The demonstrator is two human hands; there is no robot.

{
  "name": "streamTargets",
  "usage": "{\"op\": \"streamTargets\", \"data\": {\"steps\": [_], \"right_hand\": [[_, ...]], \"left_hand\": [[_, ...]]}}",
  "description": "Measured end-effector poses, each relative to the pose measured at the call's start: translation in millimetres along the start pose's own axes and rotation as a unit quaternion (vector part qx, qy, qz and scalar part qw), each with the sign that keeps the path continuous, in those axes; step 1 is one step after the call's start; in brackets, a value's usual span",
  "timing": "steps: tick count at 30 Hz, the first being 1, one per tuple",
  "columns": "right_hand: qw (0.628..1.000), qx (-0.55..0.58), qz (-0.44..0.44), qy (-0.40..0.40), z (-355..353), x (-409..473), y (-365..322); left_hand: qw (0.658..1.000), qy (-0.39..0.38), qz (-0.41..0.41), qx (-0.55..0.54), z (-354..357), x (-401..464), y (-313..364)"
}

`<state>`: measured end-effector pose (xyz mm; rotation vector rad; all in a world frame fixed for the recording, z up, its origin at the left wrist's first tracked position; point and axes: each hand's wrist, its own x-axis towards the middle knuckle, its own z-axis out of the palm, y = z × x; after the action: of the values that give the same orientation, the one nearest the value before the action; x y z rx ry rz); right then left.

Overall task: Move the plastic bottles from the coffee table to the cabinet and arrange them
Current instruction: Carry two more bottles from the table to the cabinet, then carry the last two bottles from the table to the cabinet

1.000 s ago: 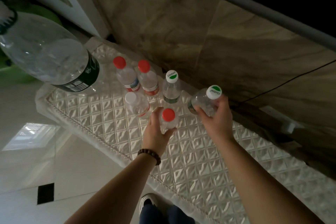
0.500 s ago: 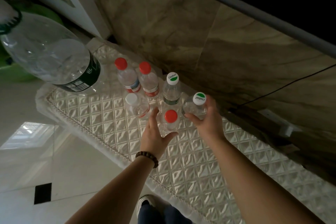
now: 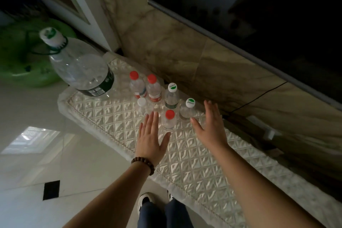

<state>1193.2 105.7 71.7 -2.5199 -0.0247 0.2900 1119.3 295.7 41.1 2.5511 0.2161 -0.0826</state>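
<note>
We see our left hand (image 3: 150, 139) flat, fingers spread, holding nothing | right hand (image 3: 210, 127) likewise splayed and empty | six small plastic bottles (image 3: 169, 119) upright on the quilted cabinet top (image 3: 194, 163), between and beyond our hands | large bottle (image 3: 81, 68) far left

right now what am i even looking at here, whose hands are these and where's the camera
The camera sits on a person's head, looking forward and down, so you see their own arms. There is no machine. The left hand, with a bead bracelet at the wrist, and the right hand are both open and hold nothing. Between them, on a quilted white cover, stand six small plastic bottles: three red-capped, such as the nearest one, two with green-and-white caps, and one white-capped. A large clear bottle stands at the left end.
</note>
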Motion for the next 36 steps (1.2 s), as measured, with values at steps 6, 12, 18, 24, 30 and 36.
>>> {"op": "streamTargets", "data": {"steps": [6,12,18,24,30,36], "right_hand": [[0.997,-0.034,-0.062,-0.01,-56,-50,-37],[0.99,-0.02,-0.139,-0.025,-80,-81,-80],[0.97,-0.016,-0.232,-0.068,-69,-92,-124],[0.939,-0.025,-0.314,-0.138,-30,-117,-169],[0.895,-0.036,-0.393,-0.21,6,-167,-209],[0.837,-0.057,-0.479,-0.256,32,-238,-241]], "left_hand": [[0.999,0.028,-0.026,0.032,-75,-48,22],[0.992,0.082,-0.087,0.047,-117,-97,29],[0.966,0.166,-0.197,0.038,-139,-138,29],[0.928,0.22,-0.3,0.012,-156,-191,16],[0.877,0.271,-0.396,0.009,-168,-263,0],[0.809,0.326,-0.49,0.004,-163,-366,-4]]}}
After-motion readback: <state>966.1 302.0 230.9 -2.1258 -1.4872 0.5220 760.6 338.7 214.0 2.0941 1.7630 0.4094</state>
